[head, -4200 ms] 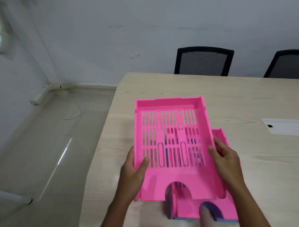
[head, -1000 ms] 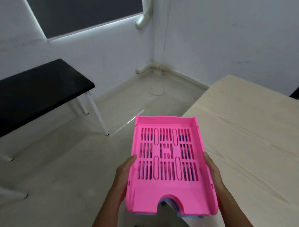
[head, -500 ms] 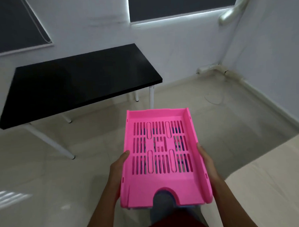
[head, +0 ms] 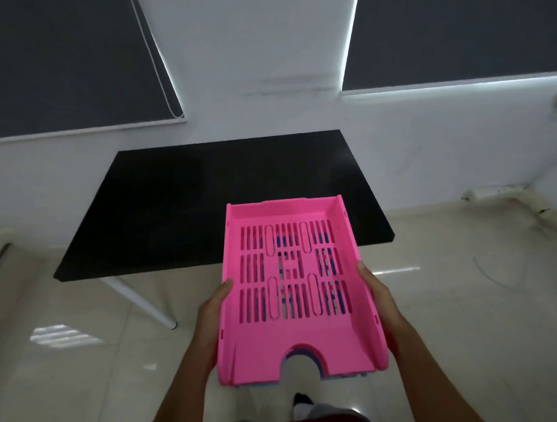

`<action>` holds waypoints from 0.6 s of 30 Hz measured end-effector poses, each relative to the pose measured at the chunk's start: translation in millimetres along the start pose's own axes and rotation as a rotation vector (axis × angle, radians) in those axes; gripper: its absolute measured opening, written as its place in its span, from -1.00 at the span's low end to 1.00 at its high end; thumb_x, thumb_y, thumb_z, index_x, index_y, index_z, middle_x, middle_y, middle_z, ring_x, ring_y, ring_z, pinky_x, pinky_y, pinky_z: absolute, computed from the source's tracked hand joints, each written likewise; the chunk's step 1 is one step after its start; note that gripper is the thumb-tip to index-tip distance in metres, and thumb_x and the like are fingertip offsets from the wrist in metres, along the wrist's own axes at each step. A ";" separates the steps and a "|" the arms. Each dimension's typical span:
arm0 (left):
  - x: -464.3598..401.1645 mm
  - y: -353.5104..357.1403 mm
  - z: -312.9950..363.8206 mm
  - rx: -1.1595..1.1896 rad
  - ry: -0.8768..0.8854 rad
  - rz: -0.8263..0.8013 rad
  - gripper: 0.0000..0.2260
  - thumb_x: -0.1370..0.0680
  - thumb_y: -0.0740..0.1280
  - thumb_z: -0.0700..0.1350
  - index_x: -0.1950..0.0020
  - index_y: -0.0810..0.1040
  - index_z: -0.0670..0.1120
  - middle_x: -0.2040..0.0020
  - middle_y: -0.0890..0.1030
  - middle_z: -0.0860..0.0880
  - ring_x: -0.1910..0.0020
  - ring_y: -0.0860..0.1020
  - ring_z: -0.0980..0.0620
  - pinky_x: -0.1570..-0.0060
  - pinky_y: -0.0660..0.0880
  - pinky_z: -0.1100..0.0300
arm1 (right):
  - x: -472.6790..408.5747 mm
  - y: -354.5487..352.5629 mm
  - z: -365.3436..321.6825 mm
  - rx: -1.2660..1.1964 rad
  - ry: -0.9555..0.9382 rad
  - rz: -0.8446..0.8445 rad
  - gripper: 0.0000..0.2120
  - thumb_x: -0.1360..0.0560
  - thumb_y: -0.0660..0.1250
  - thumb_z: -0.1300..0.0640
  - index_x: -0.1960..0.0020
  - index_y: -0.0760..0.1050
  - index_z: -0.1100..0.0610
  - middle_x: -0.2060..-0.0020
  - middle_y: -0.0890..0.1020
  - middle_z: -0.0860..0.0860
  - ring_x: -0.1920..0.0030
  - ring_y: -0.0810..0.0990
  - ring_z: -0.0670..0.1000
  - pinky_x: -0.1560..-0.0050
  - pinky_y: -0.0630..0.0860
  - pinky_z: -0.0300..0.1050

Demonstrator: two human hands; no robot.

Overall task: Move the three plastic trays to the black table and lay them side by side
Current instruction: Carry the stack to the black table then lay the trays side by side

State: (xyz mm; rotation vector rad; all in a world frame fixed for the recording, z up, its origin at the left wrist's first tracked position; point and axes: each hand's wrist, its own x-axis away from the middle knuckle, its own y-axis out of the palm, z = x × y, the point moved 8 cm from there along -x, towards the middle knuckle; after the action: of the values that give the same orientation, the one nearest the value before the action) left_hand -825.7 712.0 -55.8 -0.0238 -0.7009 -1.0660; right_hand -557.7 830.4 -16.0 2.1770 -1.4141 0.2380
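Note:
A stack of plastic trays point(head: 297, 340) hangs in the air in front of me, held level. The top tray is bright pink with a slotted floor and an arched notch at its near end. Blue and purple edges of the trays beneath show through the slots and under the notch. My left hand point(head: 212, 304) grips the stack's left side and my right hand point(head: 378, 291) grips its right side. The black table point(head: 181, 202) stands straight ahead against the wall, and the stack's far end overlaps its near right edge in view.
The black table has white legs point(head: 140, 301) and stands on a glossy pale tiled floor point(head: 70, 363). Behind it is a white wall with two dark window blinds point(head: 66, 60). A white cable duct point(head: 506, 193) runs along the floor at the right wall.
My view has swung left from the wooden table and now faces the black table squarely. The table looks closer and centred. Both hands keep the same grip on the stacked trays.

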 end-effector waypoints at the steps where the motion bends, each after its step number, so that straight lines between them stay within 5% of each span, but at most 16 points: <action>1: -11.0 -3.5 11.2 0.001 0.009 0.021 -0.38 -0.39 0.49 0.22 -0.29 0.60 -0.18 -0.31 0.48 -0.48 -0.15 0.55 -0.46 -0.27 0.36 -0.51 | -21.1 6.3 -6.6 0.018 0.009 -0.023 -0.39 -0.58 0.20 -0.19 -0.26 0.51 0.36 0.02 0.63 0.32 0.05 0.62 0.32 0.00 0.64 0.21; 6: -69.8 -29.5 66.1 0.061 0.041 0.109 -0.40 -0.41 0.50 0.17 -0.29 0.59 -0.19 -0.31 0.50 -0.45 -0.09 0.58 -0.35 -0.28 0.42 -0.40 | -117.6 46.3 -29.1 0.086 0.057 -0.103 -0.46 -0.60 0.21 -0.15 -0.29 0.51 0.30 0.02 0.65 0.25 0.09 0.67 0.22 -0.03 0.64 0.16; 11: -146.4 -59.6 116.5 0.097 0.037 0.156 -0.36 -0.37 0.55 0.17 -0.31 0.59 -0.18 -0.37 0.46 -0.44 -0.27 0.50 -0.43 -0.31 0.33 -0.49 | -208.6 86.2 -41.6 0.035 0.119 -0.115 -0.47 -0.61 0.22 -0.08 -0.34 0.48 0.33 0.03 0.68 0.23 0.12 0.70 0.18 0.10 0.67 0.08; 18: -254.4 -88.9 191.0 0.088 0.013 0.133 -0.29 -0.27 0.60 0.17 -0.29 0.61 -0.19 -0.29 0.56 -0.40 -0.27 0.52 -0.45 -0.30 0.38 -0.45 | -322.1 136.5 -71.1 -0.006 0.151 -0.063 -0.49 -0.61 0.26 -0.06 -0.37 0.47 0.30 -0.27 0.53 0.44 -0.04 0.61 0.29 0.00 0.65 0.15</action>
State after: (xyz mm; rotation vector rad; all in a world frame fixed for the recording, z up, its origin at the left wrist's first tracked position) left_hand -1069.7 934.2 -69.6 0.0123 -0.7237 -0.9071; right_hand -810.3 1081.0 -45.1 2.1457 -1.2597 0.3669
